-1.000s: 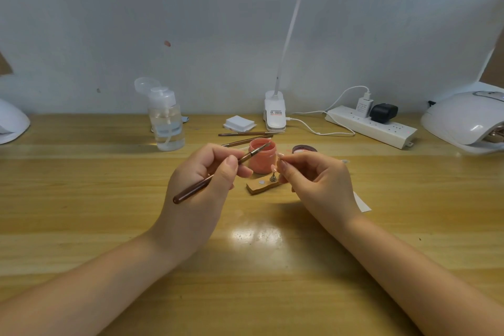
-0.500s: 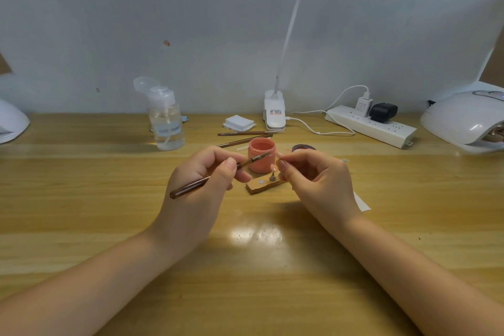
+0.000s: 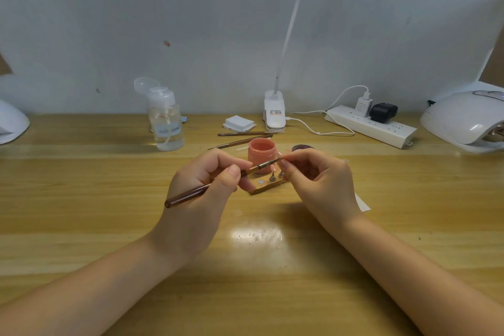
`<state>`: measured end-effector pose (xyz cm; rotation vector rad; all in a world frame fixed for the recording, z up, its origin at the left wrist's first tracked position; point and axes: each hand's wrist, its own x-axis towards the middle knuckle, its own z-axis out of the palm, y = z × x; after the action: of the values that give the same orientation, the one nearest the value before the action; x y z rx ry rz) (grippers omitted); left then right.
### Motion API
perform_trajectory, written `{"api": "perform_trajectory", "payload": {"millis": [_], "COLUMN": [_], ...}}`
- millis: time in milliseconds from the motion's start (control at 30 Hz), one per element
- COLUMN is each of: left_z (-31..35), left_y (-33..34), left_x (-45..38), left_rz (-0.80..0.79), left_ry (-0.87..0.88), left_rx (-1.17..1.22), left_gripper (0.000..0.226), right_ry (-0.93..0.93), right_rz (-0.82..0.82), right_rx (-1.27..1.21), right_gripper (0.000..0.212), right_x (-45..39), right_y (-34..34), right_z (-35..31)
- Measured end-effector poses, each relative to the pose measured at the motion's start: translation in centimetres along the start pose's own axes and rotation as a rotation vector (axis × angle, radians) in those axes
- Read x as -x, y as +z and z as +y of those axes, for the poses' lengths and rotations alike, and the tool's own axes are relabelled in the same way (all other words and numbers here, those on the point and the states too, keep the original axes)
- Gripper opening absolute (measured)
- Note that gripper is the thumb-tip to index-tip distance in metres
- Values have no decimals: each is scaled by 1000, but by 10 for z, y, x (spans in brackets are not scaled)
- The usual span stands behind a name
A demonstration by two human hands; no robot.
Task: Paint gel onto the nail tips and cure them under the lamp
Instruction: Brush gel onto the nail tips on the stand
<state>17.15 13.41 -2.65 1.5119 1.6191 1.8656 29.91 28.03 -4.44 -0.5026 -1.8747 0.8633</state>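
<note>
My left hand [image 3: 201, 199] grips a brown nail brush [image 3: 191, 195] like a pen, its bristle end reaching right to the fingertips of my right hand [image 3: 313, 180]. My right hand pinches a small nail tip [image 3: 281, 161], mostly hidden by the fingers. Just behind stands an open pink gel jar [image 3: 261, 150]. Below the fingertips lies a small wooden holder [image 3: 268, 185] with metal pegs. A white curing lamp [image 3: 463, 120] sits at the far right of the wooden table [image 3: 81, 199].
Two spare brushes [image 3: 245, 137] lie behind the jar, beside a dark lid [image 3: 302, 148] and white pads [image 3: 238, 123]. A clear pump bottle [image 3: 165, 123] stands back left. A clip lamp base [image 3: 274, 113], power strip [image 3: 371, 125] and cable line the back edge. Another white device [image 3: 11, 123] is far left.
The brush tip has moved a little right and up, from in front of the jar to the nail tip in my right fingers. My right hand has barely moved.
</note>
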Motion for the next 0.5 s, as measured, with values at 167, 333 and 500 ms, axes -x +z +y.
{"api": "perform_trajectory", "payload": {"millis": [167, 333, 500], "left_z": [-4, -2, 1], "left_y": [-1, 0, 1], "left_x": [-5, -4, 0], "left_rz": [50, 59, -8], "left_ry": [-36, -15, -9], "left_rx": [-39, -40, -8], "left_gripper": [21, 19, 17], "right_ry": [-16, -21, -30], "right_rz": [-38, -29, -17], "right_rx": [11, 20, 45], "right_gripper": [11, 10, 10], "right_x": [0, 0, 1], "right_y": [1, 0, 0], "right_z": [-1, -1, -2]}}
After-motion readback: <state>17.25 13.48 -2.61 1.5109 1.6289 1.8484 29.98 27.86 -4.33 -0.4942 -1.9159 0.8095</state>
